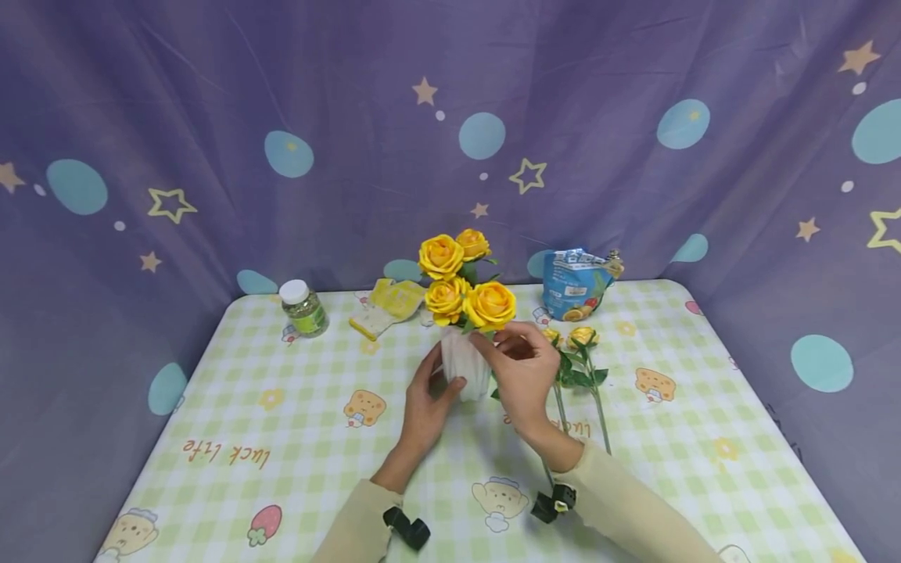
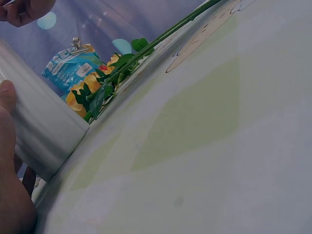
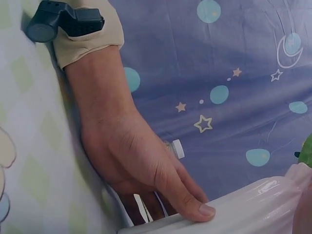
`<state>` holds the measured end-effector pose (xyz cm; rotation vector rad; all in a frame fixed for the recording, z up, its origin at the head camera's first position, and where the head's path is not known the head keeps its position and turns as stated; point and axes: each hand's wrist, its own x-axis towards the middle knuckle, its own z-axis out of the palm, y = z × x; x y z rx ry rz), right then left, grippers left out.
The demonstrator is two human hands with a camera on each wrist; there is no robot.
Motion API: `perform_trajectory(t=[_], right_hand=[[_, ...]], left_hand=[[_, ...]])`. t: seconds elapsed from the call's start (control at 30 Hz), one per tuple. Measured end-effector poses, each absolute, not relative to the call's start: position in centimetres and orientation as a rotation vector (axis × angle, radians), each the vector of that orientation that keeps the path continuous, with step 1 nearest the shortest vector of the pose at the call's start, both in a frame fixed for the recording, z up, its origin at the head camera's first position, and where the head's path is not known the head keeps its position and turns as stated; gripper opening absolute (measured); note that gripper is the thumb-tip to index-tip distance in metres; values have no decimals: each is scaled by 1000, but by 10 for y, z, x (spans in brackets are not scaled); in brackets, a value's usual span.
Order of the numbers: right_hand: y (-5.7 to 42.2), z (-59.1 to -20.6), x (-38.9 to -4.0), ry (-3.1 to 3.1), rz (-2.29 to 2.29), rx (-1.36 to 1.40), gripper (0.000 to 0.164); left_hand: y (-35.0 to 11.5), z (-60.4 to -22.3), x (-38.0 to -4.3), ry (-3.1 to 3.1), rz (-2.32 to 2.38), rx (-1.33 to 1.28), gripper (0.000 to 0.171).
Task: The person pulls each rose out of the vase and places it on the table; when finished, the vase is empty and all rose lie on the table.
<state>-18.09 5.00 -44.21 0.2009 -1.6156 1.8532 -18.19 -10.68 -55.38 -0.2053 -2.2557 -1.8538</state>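
A white ribbed vase (image 1: pixel 464 367) stands on the table with several yellow roses (image 1: pixel 490 305) in its mouth. My left hand (image 1: pixel 425 407) holds the vase low on its left side, thumb across the front; the left wrist view shows the vase's smooth white wall (image 2: pixel 44 117) beside the thumb. At the vase's rim, just under the front right bloom, is my right hand (image 1: pixel 524 375), fingers bent. Whether it pinches a stem there is hidden. Right of the vase lie loose yellow roses (image 1: pixel 583 338) with green stems, partly behind the right hand.
A white-capped jar (image 1: pixel 305 311) stands at the back left. Yellow-and-white gloves (image 1: pixel 387 305) lie behind the vase. At the back right is a blue pouch (image 1: pixel 573 285) with a metal clip. A checked cloth (image 1: pixel 296 485) covers the table, and a purple curtain (image 1: pixel 366 156) hangs behind.
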Motion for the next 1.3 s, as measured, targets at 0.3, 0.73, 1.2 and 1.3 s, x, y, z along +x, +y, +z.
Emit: perform_trajectory(t=[0.3, 0.73, 1.2, 1.3], right_hand=[[43, -437, -184, -1607, 1870, 134, 23], [39, -435, -186, -1571, 1909, 151, 22], [45, -429, -192, -1548, 1911, 183, 15], [47, -425, -194, -1538, 1902, 184, 17]], left_hand=[[-107, -552, -181, -2250, -1855, -222, 73], [-107, -551, -182, -2238, -1867, -226, 71], [-108, -552, -182, -2226, -1834, -272, 72], [-107, -551, -182, -2222, -1855, -265, 72]])
